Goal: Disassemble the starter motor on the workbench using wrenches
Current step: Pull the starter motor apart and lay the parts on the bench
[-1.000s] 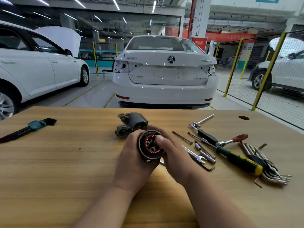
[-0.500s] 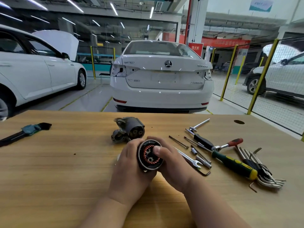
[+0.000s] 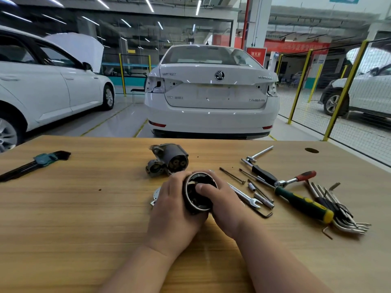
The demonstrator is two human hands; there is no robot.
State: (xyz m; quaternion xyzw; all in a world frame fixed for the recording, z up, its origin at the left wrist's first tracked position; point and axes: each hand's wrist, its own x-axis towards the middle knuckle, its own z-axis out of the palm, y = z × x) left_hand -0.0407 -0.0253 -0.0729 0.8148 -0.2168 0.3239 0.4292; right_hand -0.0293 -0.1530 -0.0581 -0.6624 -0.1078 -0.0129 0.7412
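Observation:
A dark cylindrical motor housing [image 3: 195, 205] is held above the middle of the wooden workbench [image 3: 74, 208], its open end facing me. My left hand [image 3: 172, 212] wraps its left side. My right hand [image 3: 224, 205] grips the right side, with the thumb pressed into the opening. The inside looks dark and blurred. Behind the hands lies the grey front part of the starter motor [image 3: 168, 160] with its gear end toward me. A flat metal plate [image 3: 156, 195] peeks out left of my left hand.
Right of the hands lie an open-end wrench [image 3: 245, 196], long bolts [image 3: 231, 176], a red-handled ratchet [image 3: 296, 178], a green and yellow screwdriver [image 3: 302, 205], a T-handle [image 3: 259, 154] and a bunch of hex keys [image 3: 338, 210]. A second hex key set [image 3: 36, 163] lies far left. White cars stand beyond the bench.
The copper windings seen in the housing's open end earlier no longer show; the opening is dark now. Both hands kept their grip, and the view tilted slightly.

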